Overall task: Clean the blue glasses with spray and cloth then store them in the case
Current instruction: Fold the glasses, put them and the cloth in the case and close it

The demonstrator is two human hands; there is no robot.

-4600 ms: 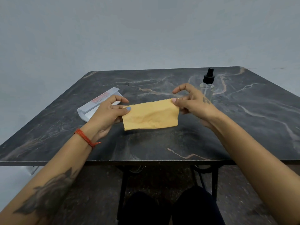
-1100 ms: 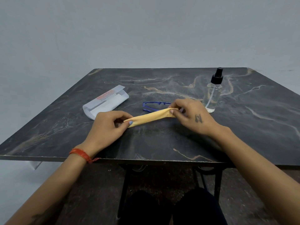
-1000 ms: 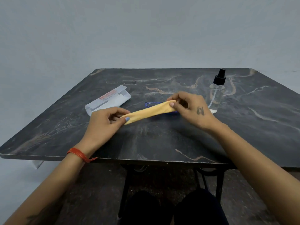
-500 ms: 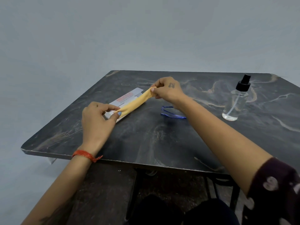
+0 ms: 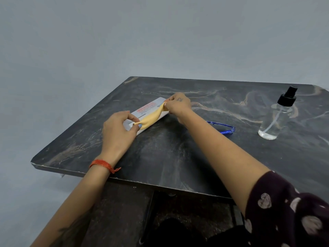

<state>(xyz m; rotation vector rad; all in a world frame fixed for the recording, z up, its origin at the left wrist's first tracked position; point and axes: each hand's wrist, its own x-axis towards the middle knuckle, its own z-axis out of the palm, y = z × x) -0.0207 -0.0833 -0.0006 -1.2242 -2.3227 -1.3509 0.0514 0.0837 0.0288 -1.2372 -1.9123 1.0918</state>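
Tabletop (image 5: pixel 160 157): dark marble-look, smooth, semi-gloss. Cloth (image 5: pixel 151 118): soft yellow fabric. Spray bottle (image 5: pixel 275 120): clear, glossy. Glasses (image 5: pixel 224 128): translucent blue plastic.

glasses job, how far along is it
Wiping looks finished: the blue glasses lie on the table, the spray bottle stands aside. In hand: the left hand and right hand each pinch an end of the folded yellow cloth over the white case. Left: casing the glasses.
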